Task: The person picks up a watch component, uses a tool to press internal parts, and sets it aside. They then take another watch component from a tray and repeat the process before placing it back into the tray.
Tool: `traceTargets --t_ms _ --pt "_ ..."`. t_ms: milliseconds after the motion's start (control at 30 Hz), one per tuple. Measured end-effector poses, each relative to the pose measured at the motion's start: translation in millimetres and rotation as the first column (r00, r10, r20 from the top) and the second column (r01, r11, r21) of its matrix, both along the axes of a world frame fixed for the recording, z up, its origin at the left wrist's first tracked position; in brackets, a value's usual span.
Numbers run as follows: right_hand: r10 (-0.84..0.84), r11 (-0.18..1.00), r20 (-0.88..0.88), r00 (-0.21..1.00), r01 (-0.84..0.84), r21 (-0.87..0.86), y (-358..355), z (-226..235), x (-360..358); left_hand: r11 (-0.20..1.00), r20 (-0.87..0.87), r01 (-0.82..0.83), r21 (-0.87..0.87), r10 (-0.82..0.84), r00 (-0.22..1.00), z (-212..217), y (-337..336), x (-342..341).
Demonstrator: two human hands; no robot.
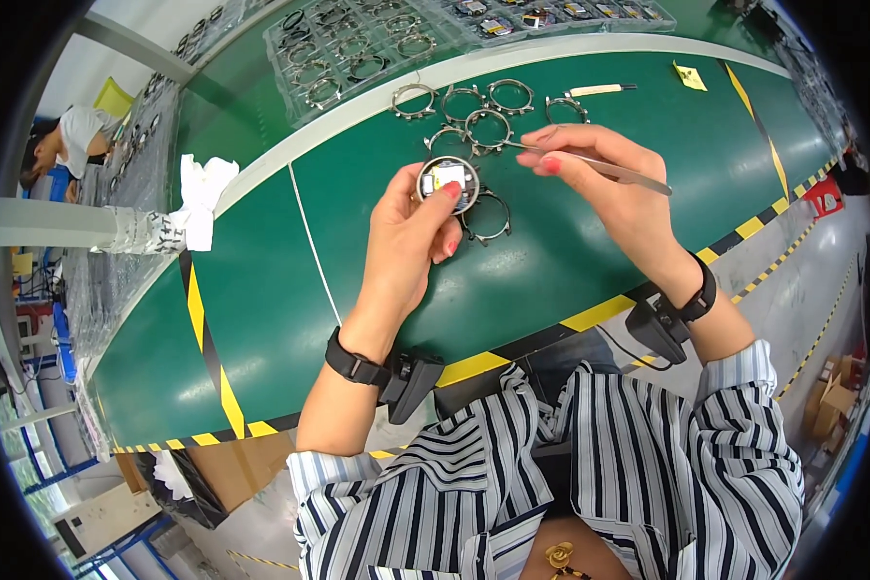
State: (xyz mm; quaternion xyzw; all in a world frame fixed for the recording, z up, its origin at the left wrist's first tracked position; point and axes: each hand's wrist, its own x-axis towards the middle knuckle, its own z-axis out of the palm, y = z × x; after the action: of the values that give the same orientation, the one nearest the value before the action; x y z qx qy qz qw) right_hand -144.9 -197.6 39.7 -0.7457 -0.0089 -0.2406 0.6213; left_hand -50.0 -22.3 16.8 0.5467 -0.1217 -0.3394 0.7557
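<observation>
My left hand is closed around a round watch case with its inner module showing, the thumb pressing on its face. To the right, my right hand pinches a pair of metal tweezers, their tips pointing left, apart from the held case. Several bare metal watch case rings lie close by on the green table: one ring just right of my left hand, another ring by the tweezer tips, and others beyond. At the back right a further ring lies past my right hand.
A white-handled tool and a yellow sticky note lie at the back right. Behind the ledge stand clear trays of rings and modules. A wrapped post rises at left. Another person is far left.
</observation>
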Motion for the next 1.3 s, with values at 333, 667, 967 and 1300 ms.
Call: traceTargets --t_ms 333,667,967,1300 --pt "0.207 0.796 0.327 0.922 0.035 -0.604 17.4 -14.7 27.2 1.000 -0.125 0.022 -0.013 -0.024 0.992 -4.8 1.9 1.7" --pt "0.142 0.875 0.251 0.958 -0.003 -0.483 22.9 -29.9 28.9 0.997 -0.048 0.027 0.069 -0.024 0.999 -8.8 -1.7 -1.5" --pt "0.204 0.815 0.273 0.940 -0.008 -0.579 21.3 -41.0 30.4 0.986 0.061 -0.018 0.163 0.009 0.998 -19.3 -4.4 -5.0" --pt "0.166 0.829 0.196 0.966 -0.029 -0.559 20.9 -41.5 24.8 0.978 0.057 0.005 0.206 -0.017 0.998 -15.4 -5.4 -5.8"
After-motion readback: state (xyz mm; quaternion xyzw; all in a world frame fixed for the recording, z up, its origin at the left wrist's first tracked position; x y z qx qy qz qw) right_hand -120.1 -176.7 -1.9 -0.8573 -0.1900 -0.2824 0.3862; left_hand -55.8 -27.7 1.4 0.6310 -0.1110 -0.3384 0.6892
